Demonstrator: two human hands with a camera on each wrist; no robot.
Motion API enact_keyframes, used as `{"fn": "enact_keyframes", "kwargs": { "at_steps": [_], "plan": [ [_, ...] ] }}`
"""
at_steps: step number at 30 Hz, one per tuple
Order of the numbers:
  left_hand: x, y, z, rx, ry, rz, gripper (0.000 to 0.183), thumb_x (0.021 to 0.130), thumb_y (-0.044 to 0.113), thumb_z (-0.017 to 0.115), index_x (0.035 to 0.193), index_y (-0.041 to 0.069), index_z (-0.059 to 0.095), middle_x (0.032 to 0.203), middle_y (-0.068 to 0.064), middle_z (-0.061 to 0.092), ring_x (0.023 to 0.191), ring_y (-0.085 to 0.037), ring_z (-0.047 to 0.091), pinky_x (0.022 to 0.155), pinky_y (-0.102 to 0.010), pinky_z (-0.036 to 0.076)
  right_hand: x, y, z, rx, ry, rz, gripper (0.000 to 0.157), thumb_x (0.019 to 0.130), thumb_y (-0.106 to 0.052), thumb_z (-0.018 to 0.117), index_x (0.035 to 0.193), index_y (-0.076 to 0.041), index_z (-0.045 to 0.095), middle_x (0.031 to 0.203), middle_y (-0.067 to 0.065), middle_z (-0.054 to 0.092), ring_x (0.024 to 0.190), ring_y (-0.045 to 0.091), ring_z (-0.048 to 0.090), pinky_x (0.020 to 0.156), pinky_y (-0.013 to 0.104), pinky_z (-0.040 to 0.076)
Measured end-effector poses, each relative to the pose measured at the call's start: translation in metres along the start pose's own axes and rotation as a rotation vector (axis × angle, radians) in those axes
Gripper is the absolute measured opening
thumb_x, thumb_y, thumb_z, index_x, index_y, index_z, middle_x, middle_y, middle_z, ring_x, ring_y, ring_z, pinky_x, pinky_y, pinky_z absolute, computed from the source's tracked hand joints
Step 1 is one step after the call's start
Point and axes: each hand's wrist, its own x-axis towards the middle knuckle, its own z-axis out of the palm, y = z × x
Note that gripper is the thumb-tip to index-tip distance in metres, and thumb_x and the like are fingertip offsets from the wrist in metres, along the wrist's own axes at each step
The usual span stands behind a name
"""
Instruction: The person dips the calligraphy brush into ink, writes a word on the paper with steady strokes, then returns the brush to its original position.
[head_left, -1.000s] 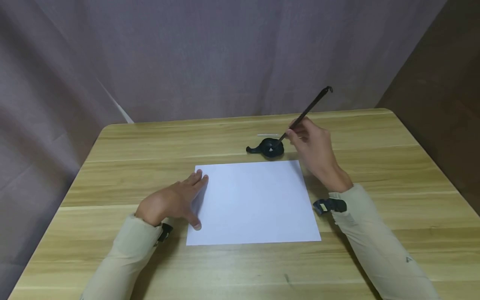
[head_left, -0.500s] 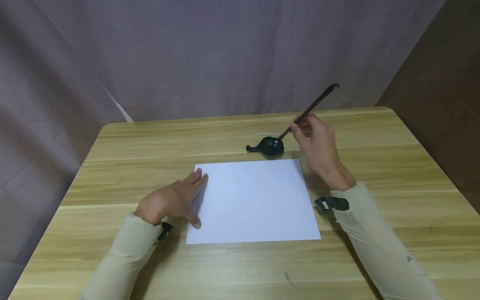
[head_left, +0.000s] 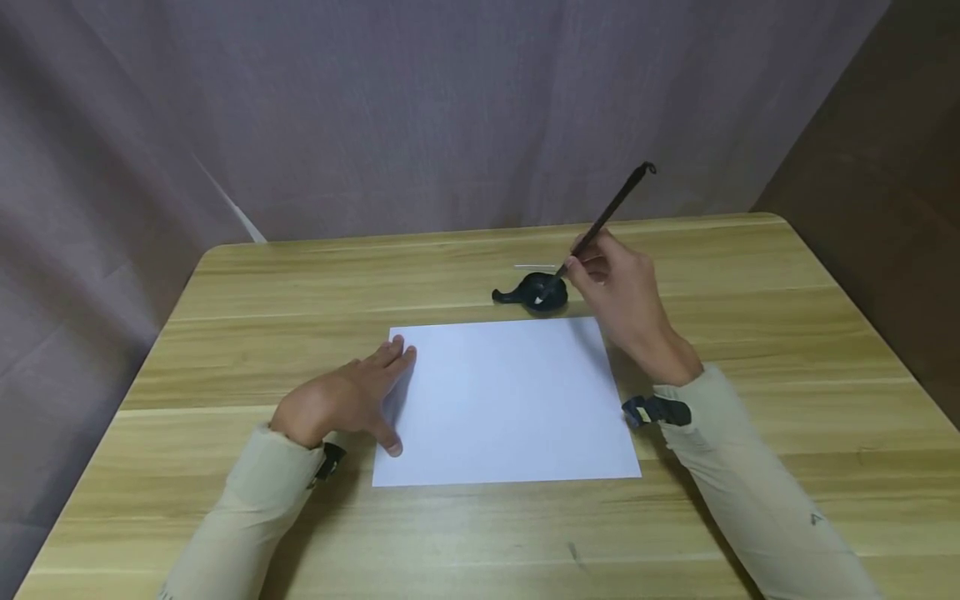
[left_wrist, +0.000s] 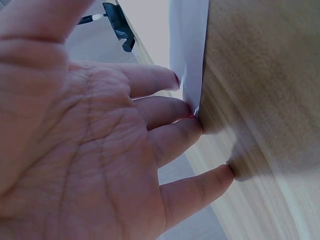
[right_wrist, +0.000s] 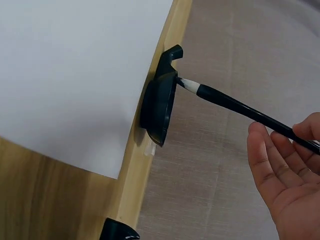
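My right hand [head_left: 630,296] pinches a dark-handled writing brush [head_left: 615,202] between thumb and fingers, its shaft slanting up to the right. In the right wrist view the brush's white bristles [right_wrist: 189,85] meet the rim of a small black ink dish [right_wrist: 161,102], their tip hidden inside. Seen from the head, the dish has a curved spout-like handle toward the left. My left hand [head_left: 341,404] lies with spread, straight fingers on the left edge of a blank white sheet of paper [head_left: 510,400]. In the left wrist view its fingertips [left_wrist: 172,80] touch the sheet's edge and the wood.
A thin clear stick [head_left: 535,266] lies just behind the dish. The wooden table [head_left: 480,537] extends on all sides of the paper, and a grey curtain [head_left: 420,117] hangs behind its far edge. Each wrist wears a dark strapped camera.
The right hand with the brush first shifted right, the tip rising to the dish's right rim, then came back left, the tip now lower in the dish. The left hand and paper stayed put.
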Motion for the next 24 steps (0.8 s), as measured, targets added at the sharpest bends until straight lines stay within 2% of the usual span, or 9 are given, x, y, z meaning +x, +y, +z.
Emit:
{"fn": "enact_keyframes", "kwargs": {
  "at_steps": [5, 12, 14, 19, 21, 24],
  "plan": [
    [0.0, 0.002, 0.0, -0.002, -0.007, -0.003, 0.136, 0.071, 0.033, 0.099, 0.169, 0.002, 0.011, 0.176, -0.021, -0.001, 0.163, -0.037, 0.003, 0.129, -0.06, 0.016, -0.001, -0.001, -0.006, -0.006, -0.016, 0.037, 0.013, 0.104, -0.006, 0.062, 0.11, 0.006, 0.064, 0.104, 0.018, 0.075, 0.097, 0.03, 0.075, 0.081, 0.009, 0.054],
    [0.001, 0.002, -0.001, 0.01, -0.005, 0.001, 0.135, 0.071, 0.033, 0.099, 0.168, 0.001, 0.011, 0.176, -0.022, -0.001, 0.163, -0.038, 0.004, 0.129, -0.06, 0.017, 0.001, -0.016, -0.022, -0.003, 0.047, 0.024, 0.017, 0.103, -0.005, 0.065, 0.114, 0.008, 0.064, 0.106, 0.017, 0.074, 0.097, 0.029, 0.075, 0.083, 0.009, 0.053],
    [0.001, 0.002, -0.001, 0.011, -0.006, 0.0, 0.135, 0.071, 0.033, 0.099, 0.168, 0.001, 0.012, 0.176, -0.022, -0.001, 0.163, -0.038, 0.004, 0.129, -0.06, 0.017, 0.0, -0.023, -0.025, 0.003, 0.067, 0.01, 0.019, 0.102, -0.006, 0.066, 0.116, 0.008, 0.065, 0.107, 0.018, 0.074, 0.096, 0.023, 0.075, 0.083, 0.009, 0.053],
    [0.004, 0.002, -0.001, 0.021, -0.007, -0.003, 0.136, 0.07, 0.034, 0.099, 0.169, 0.002, 0.012, 0.176, -0.021, 0.0, 0.163, -0.038, 0.004, 0.129, -0.061, 0.017, -0.002, -0.042, -0.03, 0.037, 0.11, -0.081, 0.015, 0.1, 0.001, 0.067, 0.113, 0.01, 0.066, 0.103, 0.017, 0.074, 0.089, 0.005, 0.072, 0.083, 0.01, 0.056],
    [0.005, 0.002, -0.001, 0.032, -0.008, -0.006, 0.136, 0.07, 0.035, 0.099, 0.169, 0.002, 0.011, 0.176, -0.021, 0.001, 0.163, -0.038, 0.005, 0.128, -0.063, 0.017, -0.004, -0.051, -0.031, 0.045, 0.116, -0.14, 0.014, 0.098, 0.005, 0.068, 0.11, 0.012, 0.066, 0.101, 0.017, 0.075, 0.088, 0.008, 0.074, 0.083, 0.012, 0.058],
    [0.007, 0.002, -0.002, 0.048, -0.012, -0.012, 0.137, 0.07, 0.037, 0.099, 0.169, 0.003, 0.011, 0.176, -0.02, 0.001, 0.163, -0.038, 0.004, 0.128, -0.065, 0.016, -0.007, -0.063, -0.029, 0.051, 0.113, -0.219, 0.017, 0.096, 0.008, 0.07, 0.11, 0.015, 0.065, 0.101, 0.02, 0.075, 0.09, 0.022, 0.077, 0.085, 0.014, 0.058]
  ]
}}
